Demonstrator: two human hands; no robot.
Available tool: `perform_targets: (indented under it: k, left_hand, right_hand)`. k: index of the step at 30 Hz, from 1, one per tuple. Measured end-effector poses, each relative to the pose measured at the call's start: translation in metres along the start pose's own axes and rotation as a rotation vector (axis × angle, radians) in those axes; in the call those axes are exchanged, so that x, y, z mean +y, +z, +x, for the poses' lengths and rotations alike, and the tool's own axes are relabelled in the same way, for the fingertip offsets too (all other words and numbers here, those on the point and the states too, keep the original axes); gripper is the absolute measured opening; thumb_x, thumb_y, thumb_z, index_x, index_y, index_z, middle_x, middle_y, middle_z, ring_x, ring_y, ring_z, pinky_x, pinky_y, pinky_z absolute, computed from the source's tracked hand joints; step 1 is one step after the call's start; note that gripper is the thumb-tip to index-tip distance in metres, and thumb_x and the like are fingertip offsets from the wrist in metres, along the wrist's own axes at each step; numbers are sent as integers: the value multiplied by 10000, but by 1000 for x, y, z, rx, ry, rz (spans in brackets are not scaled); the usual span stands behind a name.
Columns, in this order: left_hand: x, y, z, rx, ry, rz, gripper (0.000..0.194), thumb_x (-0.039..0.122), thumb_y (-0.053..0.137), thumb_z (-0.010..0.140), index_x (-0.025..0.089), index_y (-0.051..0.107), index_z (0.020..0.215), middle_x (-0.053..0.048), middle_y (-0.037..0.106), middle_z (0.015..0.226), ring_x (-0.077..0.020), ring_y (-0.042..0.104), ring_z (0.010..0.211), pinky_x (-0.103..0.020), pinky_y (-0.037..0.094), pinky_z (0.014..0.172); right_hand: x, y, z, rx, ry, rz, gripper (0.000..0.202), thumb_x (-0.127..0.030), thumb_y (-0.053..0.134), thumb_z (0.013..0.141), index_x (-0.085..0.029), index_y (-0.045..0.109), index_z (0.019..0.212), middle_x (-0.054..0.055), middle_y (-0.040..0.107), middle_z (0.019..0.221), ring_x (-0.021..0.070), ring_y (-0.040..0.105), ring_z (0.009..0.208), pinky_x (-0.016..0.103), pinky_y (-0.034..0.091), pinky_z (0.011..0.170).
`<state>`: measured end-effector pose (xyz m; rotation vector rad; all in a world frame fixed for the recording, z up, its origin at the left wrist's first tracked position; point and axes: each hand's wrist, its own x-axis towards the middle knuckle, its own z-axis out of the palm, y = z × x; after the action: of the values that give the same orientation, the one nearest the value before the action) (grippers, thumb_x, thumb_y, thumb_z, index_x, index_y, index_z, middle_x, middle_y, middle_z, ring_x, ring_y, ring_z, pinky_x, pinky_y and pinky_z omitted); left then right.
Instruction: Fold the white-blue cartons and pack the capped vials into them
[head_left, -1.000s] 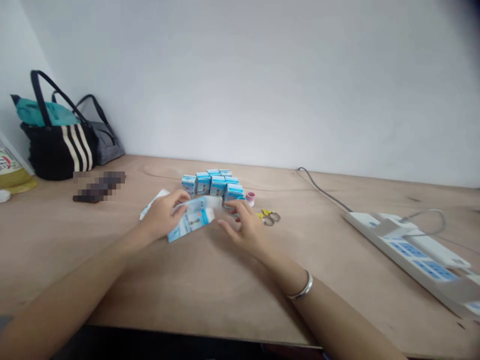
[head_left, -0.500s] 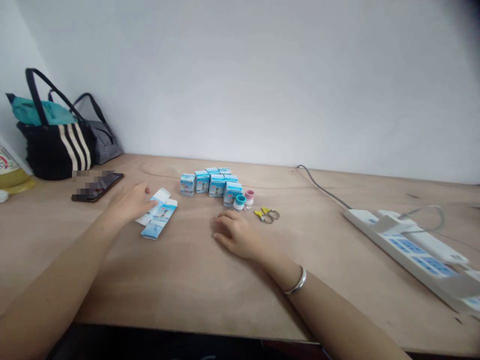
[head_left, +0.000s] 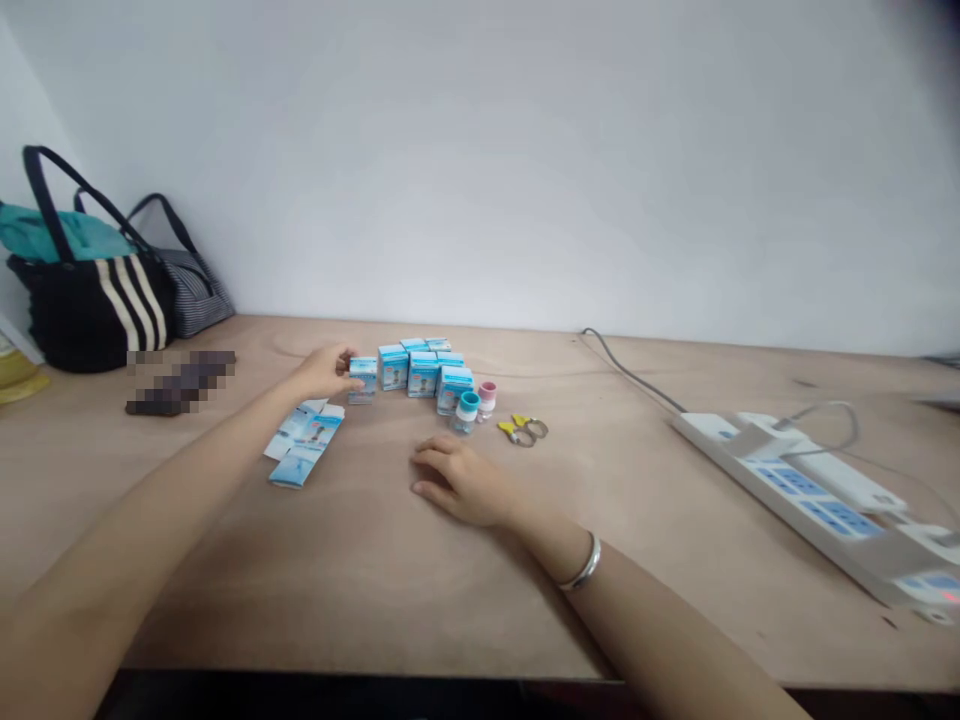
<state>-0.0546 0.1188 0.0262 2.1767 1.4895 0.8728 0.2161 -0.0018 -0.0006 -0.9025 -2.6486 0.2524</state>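
My left hand (head_left: pixel 324 372) reaches to a small blue-and-white carton (head_left: pixel 364 384), the leftmost one, with the thumb at its front and the fingers at its far left side. The carton stands upright on the table. Below the left wrist lie flattened blue-and-white cartons (head_left: pixel 307 444). Several matching upright cartons (head_left: pixel 423 374) are grouped just to the right. In front of them stand a small clear bottle with a teal cap (head_left: pixel 468 408) and another with a pink cap (head_left: pixel 487 394). My right hand (head_left: pixel 461 482) rests on the table, fingers loosely bent and apart, holding nothing.
Right of the bottles lie rings with yellow tabs (head_left: pixel 523 430). A white power strip (head_left: pixel 806 500) with a grey cable (head_left: pixel 634 370) runs along the right. At left are a phone (head_left: pixel 161 400), a black striped bag (head_left: pixel 97 310) and a grey striped bag (head_left: pixel 196 290).
My left hand has moved right and away from me, from beside the flattened cartons to the leftmost upright carton. My right hand stays on the table. The view has shifted slightly.
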Motion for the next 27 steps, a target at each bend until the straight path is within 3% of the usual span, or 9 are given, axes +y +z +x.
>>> perform_targets:
  k: [3, 7, 10, 13, 17, 20, 24, 27]
  left_hand:
    - [19, 3, -25, -16, 33, -200, 496, 417, 724, 595, 170, 546, 987, -58, 689, 934, -213, 666, 849, -364, 524, 786]
    - [59, 18, -68, -74, 121, -333, 451, 378, 719, 645, 186, 553, 1018, -58, 655, 1038, -218, 632, 971, -383, 500, 875]
    - [77, 37, -93, -121, 181, -327, 398, 360, 701, 682, 205, 558, 1019, -61, 647, 1054, -230, 619, 996, -396, 499, 886]
    - [80, 56, -108, -33, 194, -352, 429, 358, 694, 700, 217, 495, 1053, -68, 619, 1080, -221, 608, 1017, -389, 500, 890]
    - [74, 69, -115, 100, 136, -404, 487, 360, 709, 691, 218, 400, 1040, -63, 588, 1042, -207, 591, 1037, -381, 487, 907]
    - [72, 71, -114, 102, 133, -438, 486, 337, 714, 685, 218, 383, 1020, -54, 574, 1033, -197, 592, 1027, -384, 478, 915]
    - [72, 69, -112, 77, 138, -452, 514, 316, 744, 648, 223, 378, 997, -40, 579, 1002, -206, 593, 1021, -414, 469, 924]
    - [72, 68, -112, 86, 143, -445, 513, 314, 756, 631, 228, 387, 977, -33, 580, 993, -210, 597, 1009, -425, 466, 925]
  right_hand:
    - [0, 2, 0, 104, 49, 42, 357, -328, 569, 834, -152, 526, 1143, 134, 578, 1084, 229, 559, 1006, 380, 465, 861]
    - [-1, 0, 4, 417, 109, 170, 617, -360, 594, 818, -173, 320, 1337, 155, 517, 1184, 238, 529, 1056, 404, 485, 838]
    - [-4, -5, 7, 475, 29, 241, 536, -368, 621, 800, -211, 422, 1272, 121, 537, 1147, 227, 531, 1048, 397, 484, 847]
    - [-7, -10, 9, 452, -26, 264, 356, -359, 629, 799, -202, 575, 1113, 98, 577, 1056, 208, 558, 1000, 375, 474, 864]
    - [-10, -14, 11, 456, -12, 290, 295, -348, 631, 801, -183, 643, 1045, 82, 616, 943, 174, 600, 873, 322, 493, 792]
    - [-9, -18, 15, 450, -5, 279, 260, -362, 628, 801, -177, 678, 977, 72, 633, 886, 157, 607, 794, 288, 491, 729]
    - [-6, -18, 24, 465, 105, 282, 329, -398, 515, 866, -156, 676, 711, 23, 585, 624, 124, 557, 610, 239, 444, 575]
    - [-2, -12, 29, 561, 232, 402, 287, -391, 480, 873, -161, 636, 946, 6, 597, 667, 110, 538, 569, 225, 433, 527]
